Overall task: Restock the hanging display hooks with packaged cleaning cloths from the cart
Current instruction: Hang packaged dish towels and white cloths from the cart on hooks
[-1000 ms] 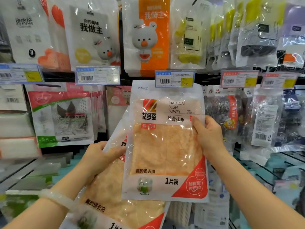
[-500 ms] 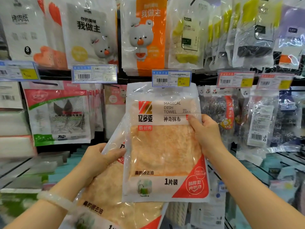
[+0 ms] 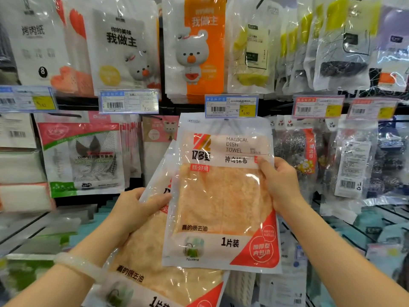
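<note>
At the right edge of the front dish towel pack (image 3: 221, 196), just below its printed header, the plastic is pinched by the right hand (image 3: 280, 185), thumb on the front and fingers hidden behind, so that the pack is held upright with its top tucked just under a blue price tag (image 3: 231, 106) marked ¥6.90. Compared with the frames from a second earlier, the pack is raised very slightly and little else is changed; both grips are kept as they were. To the near left, a second dish towel pack (image 3: 155, 273) of the same kind is gripped at its upper edge by the left hand (image 3: 137, 209), the thumb laid across the front, and it is partly covered by the front pack. A pale bangle (image 3: 77, 265) is worn on the left wrist. On the front pack, "MAGICAL DISH TOWEL", "神奇抹布", "真的很去油" and "1片装" can be read, with "加厚型" in a red corner; an orange cloth is seen through the clear film of each pack. Farther up, an orange bear pack (image 3: 199, 47) and a white pack (image 3: 121, 49), both printed "我做主", are hung in the top row, and a pack marked "烤肉纸" (image 3: 33, 41) is hung at the far left. At the right, steel scourer packs (image 3: 296, 156) are hung, their small print being too blurred to read.
</note>
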### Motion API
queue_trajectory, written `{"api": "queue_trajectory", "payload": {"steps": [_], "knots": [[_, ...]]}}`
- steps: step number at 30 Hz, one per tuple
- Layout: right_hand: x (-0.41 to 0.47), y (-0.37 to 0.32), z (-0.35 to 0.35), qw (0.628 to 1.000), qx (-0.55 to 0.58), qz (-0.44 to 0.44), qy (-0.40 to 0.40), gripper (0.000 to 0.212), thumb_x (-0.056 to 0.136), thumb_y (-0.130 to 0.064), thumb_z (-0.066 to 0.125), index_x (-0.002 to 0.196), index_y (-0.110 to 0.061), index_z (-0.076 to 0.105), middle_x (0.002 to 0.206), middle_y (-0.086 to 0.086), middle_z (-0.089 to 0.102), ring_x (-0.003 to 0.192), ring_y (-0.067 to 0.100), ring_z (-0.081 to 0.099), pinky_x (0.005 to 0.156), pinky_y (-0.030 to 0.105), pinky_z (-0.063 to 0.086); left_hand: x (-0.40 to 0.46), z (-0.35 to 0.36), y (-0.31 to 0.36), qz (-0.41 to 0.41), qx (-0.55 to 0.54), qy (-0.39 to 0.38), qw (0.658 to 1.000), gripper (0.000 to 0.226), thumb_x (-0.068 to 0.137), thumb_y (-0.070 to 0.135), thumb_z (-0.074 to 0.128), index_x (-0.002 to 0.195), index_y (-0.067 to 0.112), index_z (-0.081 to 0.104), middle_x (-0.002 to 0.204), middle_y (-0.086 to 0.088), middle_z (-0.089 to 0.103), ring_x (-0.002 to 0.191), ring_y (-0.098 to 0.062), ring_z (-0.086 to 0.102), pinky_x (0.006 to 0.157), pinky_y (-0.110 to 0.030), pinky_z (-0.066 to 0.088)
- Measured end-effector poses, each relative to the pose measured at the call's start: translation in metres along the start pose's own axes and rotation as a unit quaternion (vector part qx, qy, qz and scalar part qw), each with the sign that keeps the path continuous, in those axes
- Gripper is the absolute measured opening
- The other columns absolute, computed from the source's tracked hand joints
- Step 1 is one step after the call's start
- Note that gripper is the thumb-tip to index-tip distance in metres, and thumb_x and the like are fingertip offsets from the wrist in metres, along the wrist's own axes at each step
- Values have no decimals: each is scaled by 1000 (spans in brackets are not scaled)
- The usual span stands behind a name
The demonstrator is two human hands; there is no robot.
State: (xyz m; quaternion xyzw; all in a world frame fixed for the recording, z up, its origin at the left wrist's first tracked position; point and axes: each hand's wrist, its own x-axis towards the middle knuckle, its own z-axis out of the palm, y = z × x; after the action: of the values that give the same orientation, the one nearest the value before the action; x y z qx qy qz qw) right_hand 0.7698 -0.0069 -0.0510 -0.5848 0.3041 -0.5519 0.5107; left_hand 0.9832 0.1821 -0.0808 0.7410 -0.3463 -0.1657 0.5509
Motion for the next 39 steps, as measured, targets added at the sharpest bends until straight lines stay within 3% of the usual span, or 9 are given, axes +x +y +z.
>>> {"api": "queue_trajectory", "payload": {"steps": [3, 7, 10, 16, 22, 27, 31, 34, 39], "knots": [[6, 1, 3, 1000, -27, -6, 1, 11, 89, -25, 62, 88, -13, 62, 87, 12, 67, 79, 27, 63, 74, 45, 55, 2, -1, -4, 4, -4, 4, 1000, 30, 71, 37, 79, 79, 9, 71, 72, -8, 72, 59, -19, 68, 42, -22, 48], [20, 6, 10, 996, -80, -25, 13, 23, 91, -24, 60, 102, -4, 61, 79, 1, 65, 71, 16, 61, 56, 21, 52, 1, -7, -15, -10, -16, 23, 1000, 25, 72, 31, 80, 78, 8, 70, 71, -10, 71, 57, -19, 65, 44, -24, 48], [22, 15, 17, 981, -183, -51, 45, 50, 89, -31, 62, 128, -5, 44, 113, 9, 58, 104, 26, 59, 83, 33, 50, -2, -21, -27, -24, -17, 37, 999, 25, 72, 31, 80, 79, 9, 71, 72, -10, 73, 60, -21, 67, 48, -26, 51], [-4, 25, 64, 821, -402, -405, -26, 66, 87, -43, 51, 145, -18, 31, 152, 23, 21, 141, 37, 14, 115, 40, 3, -10, -51, -46, -76, -47, 81, 993, 26, 71, 31, 80, 86, 13, 69, 74, -10, 74, 68, -28, 71, 58, -36, 57], [34, 26, 97, 774, -538, -318, -106, 61, 92, -60, 31, 147, -41, 13, 160, 1, -4, 145, 24, -15, 113, 46, -15, -23, -75, -53, -83, -66, 114, 988, 28, 71, 34, 80, 87, 14, 69, 72, -8, 75, 65, -26, 72, 52, -31, 53], [58, 23, 107, 771, -578, -158, -215, 61, 92, -61, 27, 147, -34, 21, 160, -1, 4, 146, 24, -4, 116, 51, 2, -34, -86, -59, -79, -75, 126, 986, 25, 73, 32, 79, 88, 13, 69, 68, -3, 75, 57, -19, 72, 47, -27, 53], [38, 16, 110, 876, -390, -71, -275, 71, 89, -66, 27, 131, -15, 51, 131, 7, 55, 123, 27, 49, 107, 42, 35, -36, -85, -57, -73, -89, 115, 987, 26, 73, 32, 78, 89, 15, 69, 69, 0, 75, 58, -17, 72, 42, -22, 51], [3, 9, 102, 910, -280, -33, -304, 76, 68, -78, 34, 114, -21, 54, 113, -7, 58, 96, 9, 56, 83, 31, 46, -33, -77, -50, -54, -103, 107, 987, 20, 75, 30, 76, 86, 16, 69, 66, 3, 74, 54, -12, 70, 39, -19, 49], [-35, 27, 71, 972, -144, -11, -188, 90, 41, -72, 65, 113, -27, 36, 101, -18, 49, 90, -2, 53, 70, 19, 47, -22, -53, -36, -35, -141, 95, 985, 18, 75, 29, 77, 84, 15, 70, 66, 1, 75, 55, -14, 70, 42, -21, 50]]}}
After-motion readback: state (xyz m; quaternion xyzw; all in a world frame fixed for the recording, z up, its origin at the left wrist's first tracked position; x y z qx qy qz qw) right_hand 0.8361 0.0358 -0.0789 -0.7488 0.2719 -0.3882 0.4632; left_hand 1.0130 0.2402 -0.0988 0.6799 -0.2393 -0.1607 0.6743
